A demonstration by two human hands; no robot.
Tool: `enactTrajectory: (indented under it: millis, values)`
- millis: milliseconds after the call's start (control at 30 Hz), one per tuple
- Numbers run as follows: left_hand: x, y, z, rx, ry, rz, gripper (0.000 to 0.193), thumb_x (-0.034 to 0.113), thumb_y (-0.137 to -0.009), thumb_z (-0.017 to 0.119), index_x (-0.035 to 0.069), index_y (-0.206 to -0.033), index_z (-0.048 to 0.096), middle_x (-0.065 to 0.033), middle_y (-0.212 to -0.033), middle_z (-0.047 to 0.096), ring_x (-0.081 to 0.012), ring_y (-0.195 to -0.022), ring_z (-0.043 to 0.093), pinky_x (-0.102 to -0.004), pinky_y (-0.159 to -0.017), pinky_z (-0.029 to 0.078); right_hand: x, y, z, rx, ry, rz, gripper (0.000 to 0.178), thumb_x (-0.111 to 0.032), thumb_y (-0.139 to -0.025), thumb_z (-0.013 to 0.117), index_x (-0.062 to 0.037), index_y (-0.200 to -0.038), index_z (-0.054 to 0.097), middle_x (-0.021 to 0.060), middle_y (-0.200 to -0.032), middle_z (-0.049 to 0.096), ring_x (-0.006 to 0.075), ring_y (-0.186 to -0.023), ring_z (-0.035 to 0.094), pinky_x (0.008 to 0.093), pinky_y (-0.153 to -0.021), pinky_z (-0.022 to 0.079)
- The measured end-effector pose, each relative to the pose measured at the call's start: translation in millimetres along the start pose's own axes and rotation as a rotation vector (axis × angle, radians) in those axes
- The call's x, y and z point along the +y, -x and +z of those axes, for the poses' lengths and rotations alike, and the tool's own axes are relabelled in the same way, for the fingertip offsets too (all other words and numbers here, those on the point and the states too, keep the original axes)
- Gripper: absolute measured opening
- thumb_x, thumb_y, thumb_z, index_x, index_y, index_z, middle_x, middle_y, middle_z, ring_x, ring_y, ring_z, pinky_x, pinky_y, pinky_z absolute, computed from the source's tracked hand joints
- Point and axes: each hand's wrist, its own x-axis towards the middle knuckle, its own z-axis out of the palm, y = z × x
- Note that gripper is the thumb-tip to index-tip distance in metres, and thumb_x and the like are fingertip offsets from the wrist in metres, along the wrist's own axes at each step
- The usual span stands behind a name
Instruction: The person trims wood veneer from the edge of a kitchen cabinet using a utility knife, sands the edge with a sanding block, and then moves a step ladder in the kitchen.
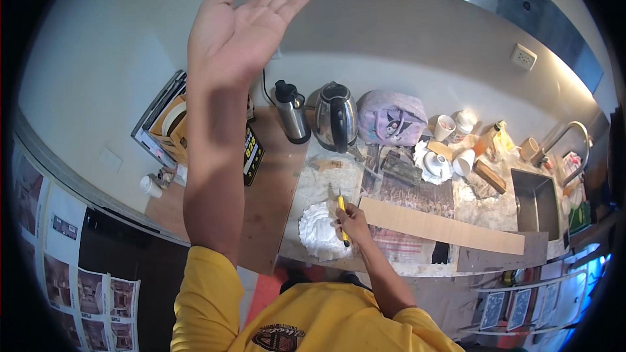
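Yellow cutter [341, 204], apparently black-ended; plain tan strip [443, 227].

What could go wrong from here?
The right hand holds what looks like a yellow cutter over a crumpled white sheet; a slip might tear the sheet.
The left hand is raised, steadying nothing, so the pale strip beside the right hand could shift if bumped.

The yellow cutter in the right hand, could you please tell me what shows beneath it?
Beneath the yellow cutter, held in the right hand, a crumpled white sheet lies on the worktop. What the cutter and hand cover cannot be seen, nor whether cutter and sheet touch.
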Motion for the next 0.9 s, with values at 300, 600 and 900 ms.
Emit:
enactTrajectory:
  millis: [300,600,900]
  values:
    - [0.4,3.5,-8.7,0.046,-0.170,0.087,0.058,0.017,-0.101,0.040,-0.011,-0.145,0.015,-0.0274,-0.153,0.024,-0.0426,-0.144,0.017,-0.0536,-0.118,0.020,-16.7,31.3,-21.1,-0.001,-0.003,0.013,0.027,-0.018,-0.096,0.059,0.0008,-0.114,0.062,0.0036,-0.079,0.061,0.0084,-0.060,0.056,0.0234,-0.049,0.046]
    - [79.3,15.5,-28.4,0.177,-0.210,0.076,0.071,0.019,-0.101,0.041,0.000,-0.151,-0.005,-0.0301,-0.155,0.012,-0.0475,-0.143,0.014,-0.0578,-0.118,0.016,23.8,58.0,-10.9,-0.086,-0.086,-0.003,0.034,-0.021,-0.097,0.055,0.0013,-0.123,0.058,0.0067,-0.088,0.064,0.0121,-0.070,0.063,0.0239,-0.054,0.050]
    - [55.4,15.1,8.8,0.220,-0.155,0.147,0.067,0.021,-0.101,0.040,-0.007,-0.149,0.002,-0.0310,-0.155,0.011,-0.0448,-0.144,0.013,-0.0550,-0.119,0.017,35.4,60.1,5.7,-0.194,0.018,-0.029,0.040,-0.022,-0.095,0.058,0.0057,-0.124,0.055,0.0120,-0.078,0.063,0.0155,-0.064,0.063,0.0292,-0.059,0.050]
